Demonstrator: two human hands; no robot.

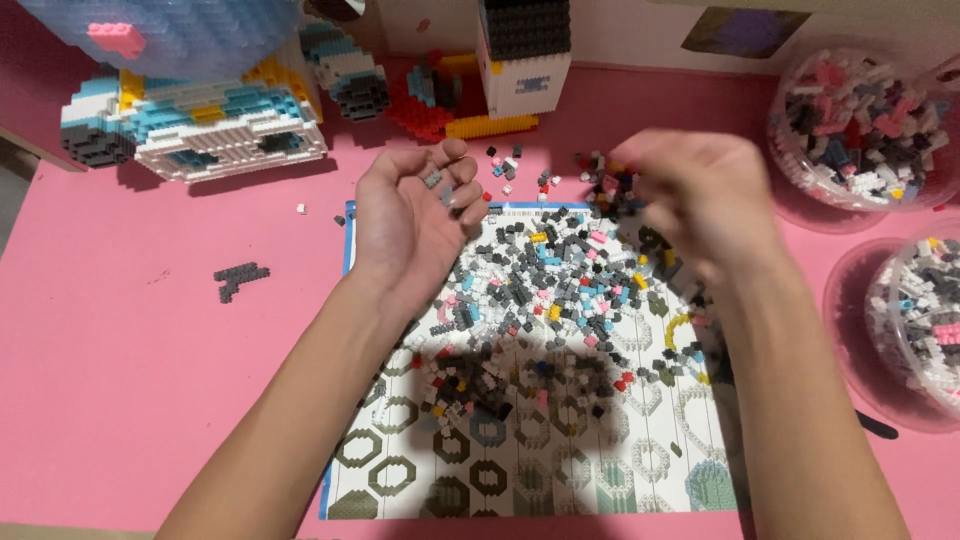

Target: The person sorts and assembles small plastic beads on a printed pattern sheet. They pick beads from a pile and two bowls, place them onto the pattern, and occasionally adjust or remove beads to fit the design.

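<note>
The left hand [415, 215] is cupped palm-up with the fingers curled loosely inward, and a small grey brick [433, 180] rests against the fingertips — held lightly rather than clenched. The right hand [700, 195] is blurred with motion; its back faces the camera and the fingers bend down toward the bricks, but whether it grasps anything cannot be told.

Between and just below the two hands lies a heap of tiny loose bricks [545, 290] in grey, black, white, pink, blue and yellow, spread over a printed instruction sheet [640, 460] that lies flat on the pink tabletop [130, 350]. A few more loose pieces sit just beyond the fingertips of the left hand.

Out past the left hand stands a partly built brick model [200, 125] in blue, white and yellow, and beside it a white-and-black brick tower [525, 60]. A small dark grey piece [240, 278] lies well apart to the outer side of the left hand. On the outer side of the right hand sit two clear tubs of bricks [865, 125] — one farther, one nearer.
</note>
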